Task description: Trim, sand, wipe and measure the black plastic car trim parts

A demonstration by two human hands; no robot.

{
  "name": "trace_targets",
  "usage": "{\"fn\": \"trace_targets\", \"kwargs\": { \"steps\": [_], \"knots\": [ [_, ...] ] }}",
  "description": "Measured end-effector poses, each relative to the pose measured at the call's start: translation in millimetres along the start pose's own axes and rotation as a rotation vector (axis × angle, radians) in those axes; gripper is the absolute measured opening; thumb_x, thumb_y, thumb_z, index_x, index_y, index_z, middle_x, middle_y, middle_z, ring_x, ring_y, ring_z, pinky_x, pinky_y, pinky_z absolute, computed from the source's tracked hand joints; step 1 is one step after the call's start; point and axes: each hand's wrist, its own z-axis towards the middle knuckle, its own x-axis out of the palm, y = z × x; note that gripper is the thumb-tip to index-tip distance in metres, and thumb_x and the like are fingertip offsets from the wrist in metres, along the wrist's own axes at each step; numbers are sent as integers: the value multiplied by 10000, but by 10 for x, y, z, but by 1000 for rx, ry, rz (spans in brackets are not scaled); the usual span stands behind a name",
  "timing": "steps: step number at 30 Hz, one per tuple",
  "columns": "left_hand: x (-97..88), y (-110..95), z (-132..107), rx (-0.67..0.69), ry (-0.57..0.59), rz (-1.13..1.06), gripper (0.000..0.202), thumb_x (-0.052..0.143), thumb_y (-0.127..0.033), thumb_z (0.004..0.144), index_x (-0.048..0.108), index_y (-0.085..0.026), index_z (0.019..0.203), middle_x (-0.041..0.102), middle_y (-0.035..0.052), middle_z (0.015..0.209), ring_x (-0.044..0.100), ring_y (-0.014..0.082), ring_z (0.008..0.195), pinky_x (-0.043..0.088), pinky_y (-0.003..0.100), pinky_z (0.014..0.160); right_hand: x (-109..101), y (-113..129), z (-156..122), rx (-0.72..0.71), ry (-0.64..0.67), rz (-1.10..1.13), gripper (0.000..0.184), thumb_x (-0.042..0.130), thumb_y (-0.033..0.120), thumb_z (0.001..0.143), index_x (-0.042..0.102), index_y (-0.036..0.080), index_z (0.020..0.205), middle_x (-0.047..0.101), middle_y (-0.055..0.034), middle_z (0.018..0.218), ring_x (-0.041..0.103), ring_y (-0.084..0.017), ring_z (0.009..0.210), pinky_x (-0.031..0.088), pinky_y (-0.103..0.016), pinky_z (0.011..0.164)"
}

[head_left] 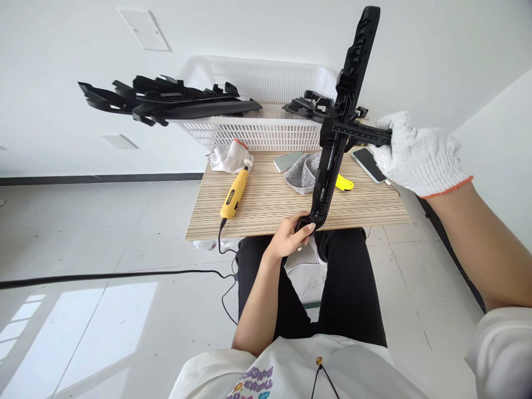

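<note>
The left hand (293, 235), bare, grasps the lower end of a long black plastic part (330, 166), which is held tilted over the table (266, 205), its lower end at the table's near edge. The right hand (415, 152), gloved, grips a black caliper (366, 134) extending across the part, above the right side of the table; firm contact cannot be confirmed. A corded yellow power tool (235, 194) lies at the table's left, beside a white glove (224, 159). A gray cloth (301, 174) lies mid-table; a phone (369, 164) lies at the table's right. Along the table's far side, a white basket (253, 134) carries more black parts (178, 104).
</note>
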Motion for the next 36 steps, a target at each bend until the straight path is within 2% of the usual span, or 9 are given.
{"fn": "trace_targets", "kwargs": {
  "steps": [7,15,19,21,25,32,36],
  "knots": [
    [1,-18,-7,1,7,-1,514,658,-574,913,585,-128,1156,512,-76,518,415,79,399,347,211,435,-73,-25,6,7,137,95,589,342,550,985,537,178,1397,541,-36,641,630,-249,672,413,-329,630],
    [-6,-25,-12,16,22,-9,484,650,-559,928,586,-130,1143,513,-76,517,414,76,414,358,208,451,-59,10,29,41,124,58,566,442,525,930,529,184,1374,593,-34,647,651,-258,651,422,-338,616],
    [-9,-19,-13,20,29,-6,477,653,-564,927,590,-135,1125,517,-71,525,426,79,423,356,208,451,-69,23,37,48,84,107,741,440,702,901,499,145,1387,642,-63,697,665,-278,684,439,-357,637],
    [-10,-10,-12,15,30,-5,485,652,-574,926,590,-137,1127,521,-70,531,423,78,416,346,209,441,-63,25,38,60,52,119,769,441,733,890,489,152,1391,649,-61,692,671,-283,674,441,-354,636],
    [-12,5,-9,9,23,11,507,648,-599,921,597,-143,1135,526,-67,538,432,82,412,350,214,443,-31,8,62,94,-11,83,661,451,655,907,494,181,1365,624,-34,642,680,-291,641,428,-328,620],
    [-10,-18,-4,15,33,52,460,639,-576,931,612,-145,1088,530,-62,539,454,87,427,380,222,474,-4,-91,227,189,-61,97,577,561,519,840,451,244,1335,666,-40,732,696,-311,675,437,-352,631],
    [-6,-25,-5,9,28,58,456,639,-564,933,610,-143,1103,522,-67,527,443,88,425,380,224,480,28,-132,265,156,-61,120,572,537,439,819,437,232,1343,675,-38,776,684,-281,673,435,-354,650]
  ]
}}
